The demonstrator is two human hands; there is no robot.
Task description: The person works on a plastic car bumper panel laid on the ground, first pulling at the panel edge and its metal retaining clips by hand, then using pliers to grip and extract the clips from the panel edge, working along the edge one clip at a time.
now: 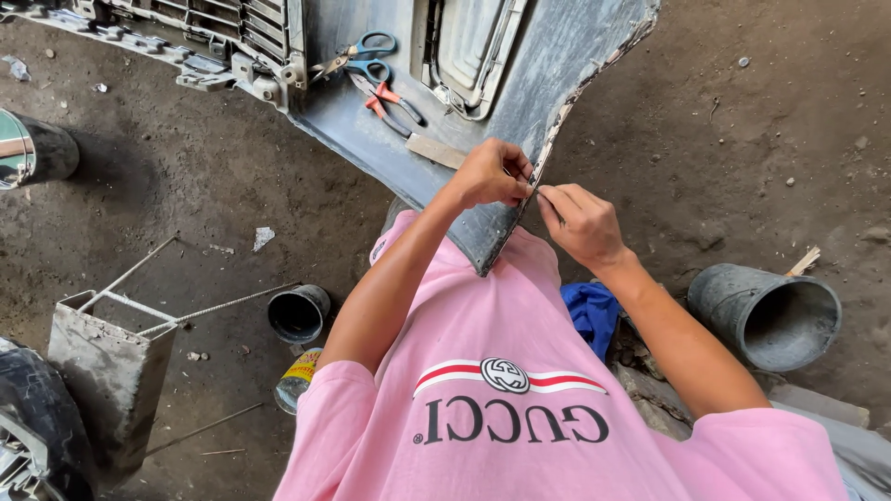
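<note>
At the far left edge a dark tyre is cut off by the frame, and above it a shiny round container is also only half in view. Next to the tyre stands a grey metal box on the dirt floor, with thin rods lying across its top. A small black pot stands further right, and below it a yellow can is partly hidden by the pink sleeve.

Along the top, a grey car bumper lies on the floor; its grille part runs out of the picture at the upper left. On it lie blue-handled scissors and red-handled pliers, close together but I cannot tell if they touch.

The left hand is closed in a pinch on the rough, torn edge of the bumper, near its lower pointed corner. The right hand is just beside it, fingers curled and pinching something thin at the same edge; what it holds is too small to make out. The two hands almost touch.

A blue cloth is half hidden between the body and the right arm. At the right a grey bucket lies on its side, mouth toward the camera, with a wooden stick behind it. Beyond the bumper edge, the upper right floor is bare dirt with small stones.
</note>
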